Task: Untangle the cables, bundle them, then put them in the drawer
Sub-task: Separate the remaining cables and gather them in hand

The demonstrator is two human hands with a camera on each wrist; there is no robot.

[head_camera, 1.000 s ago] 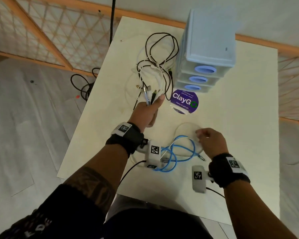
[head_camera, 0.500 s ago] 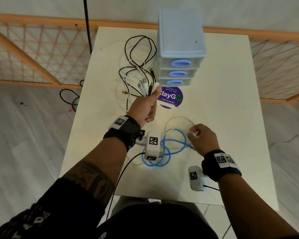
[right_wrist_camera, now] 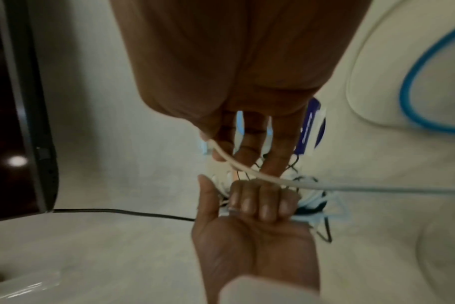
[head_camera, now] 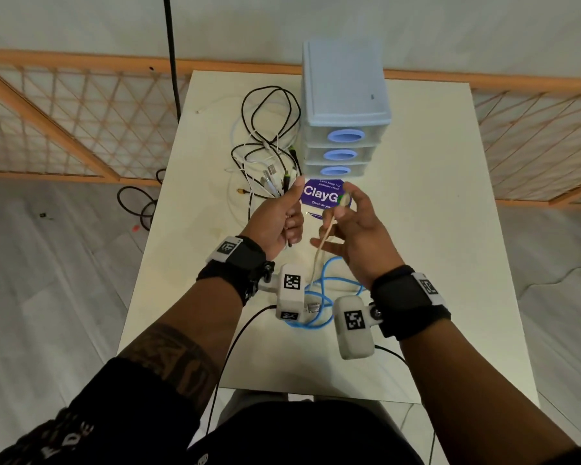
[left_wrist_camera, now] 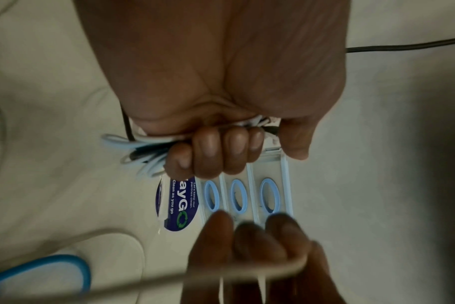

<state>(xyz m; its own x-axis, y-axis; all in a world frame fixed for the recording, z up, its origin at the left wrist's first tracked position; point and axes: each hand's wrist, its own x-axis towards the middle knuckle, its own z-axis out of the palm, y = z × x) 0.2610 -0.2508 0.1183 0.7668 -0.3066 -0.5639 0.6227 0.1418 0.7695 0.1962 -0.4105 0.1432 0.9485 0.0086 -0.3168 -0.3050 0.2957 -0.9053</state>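
Note:
My left hand [head_camera: 287,213] is raised over the table and grips a bunch of black and white cable ends; its fingers [left_wrist_camera: 221,152] curl round them. The rest of that tangle [head_camera: 269,135] lies left of the blue drawer unit [head_camera: 344,95], whose three drawers are closed. Close beside it, my right hand [head_camera: 344,213] holds the end of a thin white cable [head_camera: 326,236] in its fingers. That cable [right_wrist_camera: 351,188] trails down to the table. A blue cable [head_camera: 319,297] lies coiled under my wrists.
A purple ClayGo sticker [head_camera: 319,196] lies in front of the drawers. The white table [head_camera: 433,263] stands against a wooden lattice rail [head_camera: 81,129]. Black cables [head_camera: 138,203] lie on the floor at the left.
My right hand has lifted off the table by the blue cable and come up beside the left hand, bringing the white cable end. The left hand keeps its bunch.

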